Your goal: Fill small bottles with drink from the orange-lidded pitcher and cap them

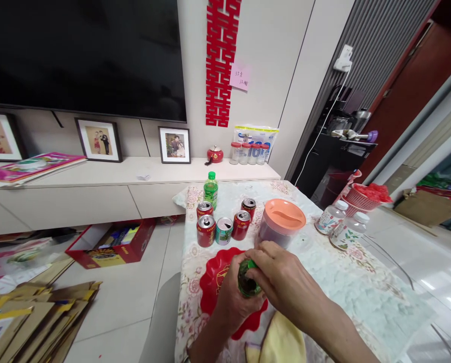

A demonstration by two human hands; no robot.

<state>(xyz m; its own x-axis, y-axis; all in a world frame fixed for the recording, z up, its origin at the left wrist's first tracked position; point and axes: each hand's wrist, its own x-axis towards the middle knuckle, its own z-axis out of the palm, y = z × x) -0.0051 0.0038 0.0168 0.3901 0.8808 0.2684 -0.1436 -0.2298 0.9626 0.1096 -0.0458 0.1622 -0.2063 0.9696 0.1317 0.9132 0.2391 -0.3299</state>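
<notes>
Both hands meet over a small green can (248, 282), held above the red tray (213, 287). The left hand (231, 300) wraps its fingers around the can's body from below, while the right hand (281, 280) curls over its top, fingertips pressed at the rim; whether they pinch the tab is hard to tell, since the thumb hides it. A yellow cloth (281, 343) lies just under the right wrist. Beyond the tray stand several opened cans (223, 229), red ones and a green one, with a green bottle (210, 190) behind them. An orange-lidded jar (281, 222) stands near the right hand, and two clear bottles (340, 224) sit further right on the floral tablecloth (361, 292).
</notes>
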